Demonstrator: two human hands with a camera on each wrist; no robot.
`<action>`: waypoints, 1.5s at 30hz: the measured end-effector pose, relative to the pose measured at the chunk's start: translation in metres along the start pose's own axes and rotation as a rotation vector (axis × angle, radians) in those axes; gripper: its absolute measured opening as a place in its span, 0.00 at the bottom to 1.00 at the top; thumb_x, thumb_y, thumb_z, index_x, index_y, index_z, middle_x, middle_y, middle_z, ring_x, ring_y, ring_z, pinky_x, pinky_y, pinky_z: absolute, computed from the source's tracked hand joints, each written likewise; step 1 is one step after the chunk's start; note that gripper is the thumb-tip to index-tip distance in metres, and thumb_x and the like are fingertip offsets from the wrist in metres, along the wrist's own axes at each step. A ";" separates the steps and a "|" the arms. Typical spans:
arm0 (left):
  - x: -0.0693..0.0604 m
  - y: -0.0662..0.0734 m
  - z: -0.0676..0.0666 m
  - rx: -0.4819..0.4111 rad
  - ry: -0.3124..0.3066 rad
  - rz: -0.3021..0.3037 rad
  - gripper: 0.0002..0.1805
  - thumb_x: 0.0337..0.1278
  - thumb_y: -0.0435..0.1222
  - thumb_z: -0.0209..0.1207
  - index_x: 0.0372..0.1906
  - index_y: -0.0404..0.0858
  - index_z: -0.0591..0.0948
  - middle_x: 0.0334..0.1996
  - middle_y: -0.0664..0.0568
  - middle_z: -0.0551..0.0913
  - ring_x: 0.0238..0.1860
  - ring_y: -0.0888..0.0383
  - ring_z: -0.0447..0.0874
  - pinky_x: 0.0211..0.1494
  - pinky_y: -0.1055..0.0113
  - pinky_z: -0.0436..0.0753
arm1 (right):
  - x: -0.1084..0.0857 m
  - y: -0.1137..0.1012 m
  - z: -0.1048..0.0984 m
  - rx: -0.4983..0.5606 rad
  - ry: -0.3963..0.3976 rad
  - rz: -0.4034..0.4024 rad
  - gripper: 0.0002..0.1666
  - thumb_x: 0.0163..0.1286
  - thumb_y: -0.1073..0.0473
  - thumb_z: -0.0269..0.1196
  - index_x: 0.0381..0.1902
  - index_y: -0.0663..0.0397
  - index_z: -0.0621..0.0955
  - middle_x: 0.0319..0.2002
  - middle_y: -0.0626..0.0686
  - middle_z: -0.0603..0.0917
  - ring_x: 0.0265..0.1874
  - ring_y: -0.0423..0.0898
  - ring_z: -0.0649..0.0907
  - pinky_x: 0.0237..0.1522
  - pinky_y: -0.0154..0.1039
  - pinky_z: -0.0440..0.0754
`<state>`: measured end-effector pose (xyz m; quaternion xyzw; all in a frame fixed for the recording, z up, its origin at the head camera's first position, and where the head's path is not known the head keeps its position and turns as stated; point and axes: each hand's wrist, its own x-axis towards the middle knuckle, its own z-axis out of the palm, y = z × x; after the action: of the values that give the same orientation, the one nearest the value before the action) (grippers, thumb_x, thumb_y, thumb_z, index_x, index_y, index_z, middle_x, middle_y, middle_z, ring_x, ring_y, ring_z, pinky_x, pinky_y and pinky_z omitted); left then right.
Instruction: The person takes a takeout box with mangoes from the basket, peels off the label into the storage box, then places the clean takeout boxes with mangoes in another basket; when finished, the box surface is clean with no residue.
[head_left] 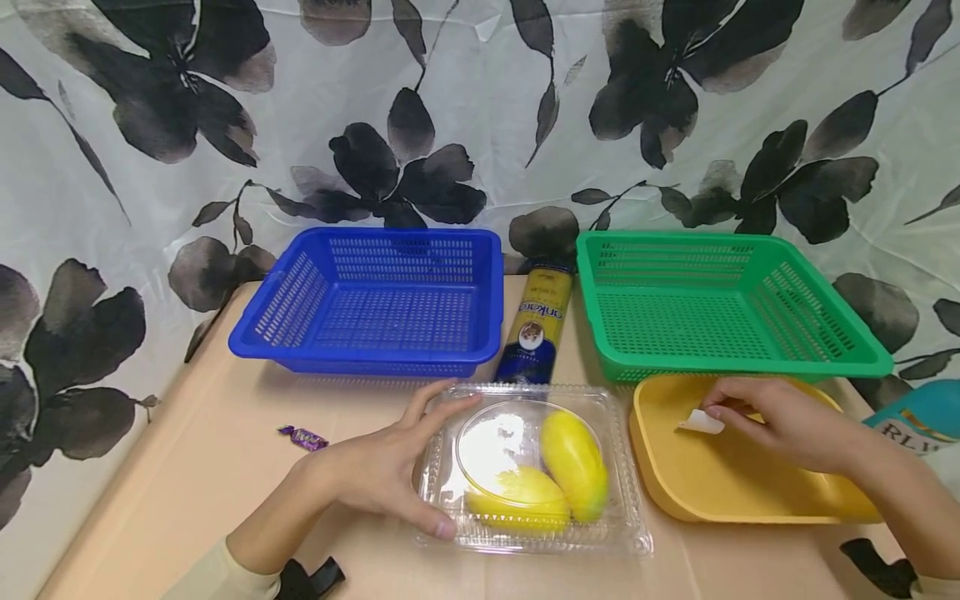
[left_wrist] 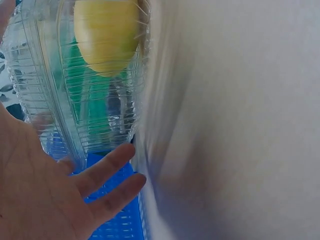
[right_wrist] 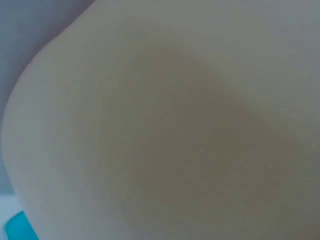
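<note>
In the head view, a clear plastic clamshell container (head_left: 495,433) with its lid down stands at the front middle. Inside lie two yellow mangoes (head_left: 574,465). My left hand (head_left: 382,475) rests against the container's left side, thumb at the front and fingers spread toward the back. The left wrist view shows those fingers (left_wrist: 107,172) straight beside the ribbed plastic wall. Over the yellow tray (head_left: 675,500), my right hand (head_left: 787,421) pinches a small white piece (head_left: 702,422), perhaps paper, between thumb and fingers. A blurred pale surface fills most of the right wrist view.
Behind are a blue basket (head_left: 367,357) and a green basket (head_left: 742,363), with a blue and yellow can (head_left: 534,325) lying between them. A purple wrapped candy (head_left: 305,438) lies on the left. At the right edge is a teal bottle (head_left: 918,412). Floral cloth hangs behind.
</note>
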<state>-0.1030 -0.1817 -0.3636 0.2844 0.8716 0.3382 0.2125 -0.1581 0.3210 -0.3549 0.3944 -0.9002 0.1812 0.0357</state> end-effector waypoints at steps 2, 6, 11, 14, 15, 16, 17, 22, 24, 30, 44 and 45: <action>0.001 0.000 0.000 -0.004 -0.001 0.000 0.69 0.33 0.65 0.78 0.79 0.76 0.44 0.81 0.59 0.29 0.75 0.38 0.58 0.67 0.34 0.71 | -0.001 0.002 0.001 -0.049 -0.009 0.004 0.20 0.64 0.70 0.71 0.42 0.35 0.82 0.37 0.28 0.80 0.36 0.27 0.78 0.37 0.26 0.80; 0.001 0.000 0.000 -0.007 0.000 0.008 0.69 0.34 0.64 0.78 0.80 0.74 0.44 0.80 0.60 0.29 0.75 0.38 0.58 0.67 0.35 0.71 | -0.005 0.004 0.003 -0.080 -0.043 0.018 0.18 0.64 0.67 0.72 0.40 0.34 0.82 0.37 0.27 0.80 0.35 0.26 0.77 0.36 0.30 0.81; -0.001 -0.001 -0.002 -0.008 -0.015 0.005 0.69 0.35 0.63 0.78 0.80 0.73 0.44 0.81 0.59 0.29 0.75 0.37 0.58 0.67 0.34 0.71 | -0.010 0.006 0.011 0.022 -0.088 -0.045 0.17 0.67 0.67 0.70 0.42 0.35 0.82 0.39 0.31 0.82 0.36 0.28 0.78 0.36 0.30 0.79; -0.003 -0.001 -0.004 -0.009 -0.026 -0.002 0.69 0.34 0.63 0.79 0.80 0.74 0.44 0.81 0.58 0.28 0.75 0.36 0.57 0.67 0.33 0.71 | -0.012 0.003 0.017 0.092 -0.117 -0.058 0.15 0.68 0.64 0.70 0.42 0.34 0.82 0.39 0.32 0.82 0.37 0.29 0.78 0.36 0.30 0.78; -0.004 -0.001 -0.004 -0.010 -0.027 -0.004 0.69 0.34 0.63 0.79 0.80 0.74 0.44 0.81 0.58 0.28 0.75 0.36 0.57 0.67 0.33 0.71 | -0.012 0.002 0.018 0.103 -0.125 -0.053 0.14 0.68 0.62 0.70 0.42 0.34 0.82 0.39 0.32 0.82 0.37 0.29 0.78 0.36 0.31 0.78; -0.004 -0.001 -0.005 -0.008 -0.028 -0.002 0.70 0.34 0.63 0.79 0.80 0.74 0.44 0.81 0.58 0.28 0.75 0.36 0.57 0.67 0.33 0.71 | -0.013 0.001 0.019 0.110 -0.133 -0.045 0.13 0.68 0.60 0.71 0.42 0.33 0.82 0.39 0.32 0.82 0.37 0.30 0.78 0.36 0.31 0.78; -0.004 -0.001 -0.005 -0.007 -0.027 0.001 0.70 0.33 0.63 0.79 0.80 0.74 0.44 0.81 0.58 0.28 0.75 0.36 0.57 0.67 0.34 0.71 | -0.014 0.000 0.019 0.114 -0.142 -0.039 0.13 0.67 0.59 0.72 0.42 0.33 0.81 0.39 0.32 0.81 0.37 0.30 0.78 0.36 0.31 0.78; -0.004 0.000 -0.005 -0.016 -0.029 -0.005 0.70 0.32 0.63 0.80 0.80 0.74 0.44 0.81 0.57 0.29 0.74 0.36 0.59 0.67 0.35 0.72 | -0.015 -0.001 0.016 0.093 -0.167 -0.029 0.16 0.63 0.51 0.75 0.45 0.35 0.81 0.42 0.32 0.80 0.39 0.33 0.78 0.40 0.32 0.78; -0.004 0.000 -0.004 -0.021 -0.031 -0.006 0.70 0.33 0.62 0.80 0.80 0.74 0.44 0.81 0.57 0.28 0.75 0.36 0.58 0.67 0.34 0.72 | -0.015 -0.001 0.015 0.093 -0.186 -0.021 0.17 0.63 0.48 0.75 0.46 0.35 0.81 0.43 0.33 0.80 0.41 0.34 0.79 0.42 0.31 0.78; -0.002 0.000 -0.003 -0.020 -0.026 0.005 0.70 0.34 0.61 0.80 0.80 0.74 0.43 0.81 0.57 0.28 0.75 0.35 0.57 0.67 0.33 0.71 | -0.015 -0.004 0.011 0.025 -0.265 0.008 0.15 0.65 0.43 0.73 0.48 0.30 0.83 0.51 0.41 0.82 0.48 0.41 0.82 0.48 0.35 0.81; 0.000 0.002 -0.002 -0.017 -0.010 0.005 0.69 0.34 0.63 0.79 0.80 0.73 0.44 0.81 0.58 0.29 0.76 0.36 0.56 0.69 0.33 0.69 | -0.009 -0.019 -0.002 -0.055 -0.314 0.102 0.07 0.71 0.43 0.68 0.44 0.23 0.82 0.61 0.53 0.80 0.55 0.56 0.83 0.52 0.46 0.83; 0.000 0.002 -0.001 -0.017 -0.009 0.005 0.69 0.34 0.63 0.79 0.80 0.73 0.44 0.81 0.58 0.29 0.76 0.36 0.56 0.69 0.33 0.69 | -0.008 -0.021 -0.004 -0.052 -0.318 0.119 0.06 0.71 0.43 0.67 0.45 0.23 0.81 0.62 0.53 0.80 0.55 0.56 0.83 0.53 0.47 0.83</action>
<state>-0.1030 -0.1813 -0.3618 0.2864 0.8668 0.3450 0.2182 -0.1379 0.3150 -0.3469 0.3631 -0.9206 0.0947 -0.1079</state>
